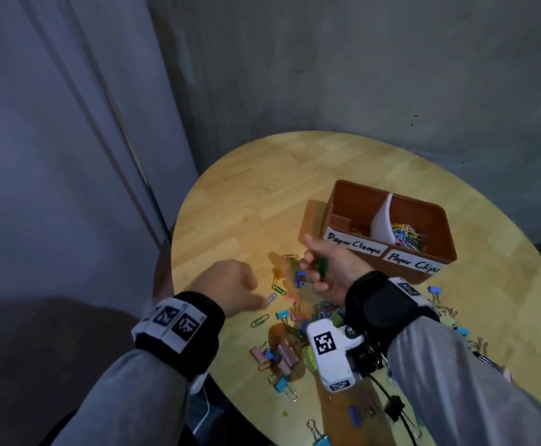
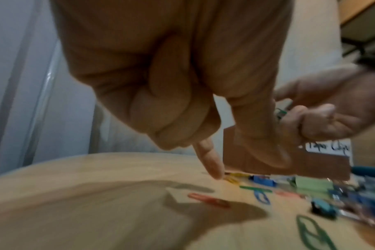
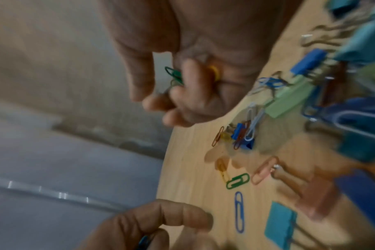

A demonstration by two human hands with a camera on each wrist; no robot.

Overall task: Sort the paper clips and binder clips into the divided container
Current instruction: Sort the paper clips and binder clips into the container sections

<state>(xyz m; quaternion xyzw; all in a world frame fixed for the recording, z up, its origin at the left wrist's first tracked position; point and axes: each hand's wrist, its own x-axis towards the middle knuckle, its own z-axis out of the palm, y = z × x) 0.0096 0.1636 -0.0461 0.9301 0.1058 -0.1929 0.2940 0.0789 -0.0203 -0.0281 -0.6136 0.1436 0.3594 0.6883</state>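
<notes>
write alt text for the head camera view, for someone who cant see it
Right hand grips green paper clips before a brown divided container; left hand reaches among loose clips on a round wooden table.

You get dim light with soft shadows on the table, wide-angle bending at edges, and both wrist views heavily blurred.

1. Round wooden table, pale planks, pushed into a corner.
2. Grey mottled wall behind, concrete look.
3. Pale panel on the left with a slanting metal strip.
4. Dim room; warm light falls on the tabletop.
</notes>
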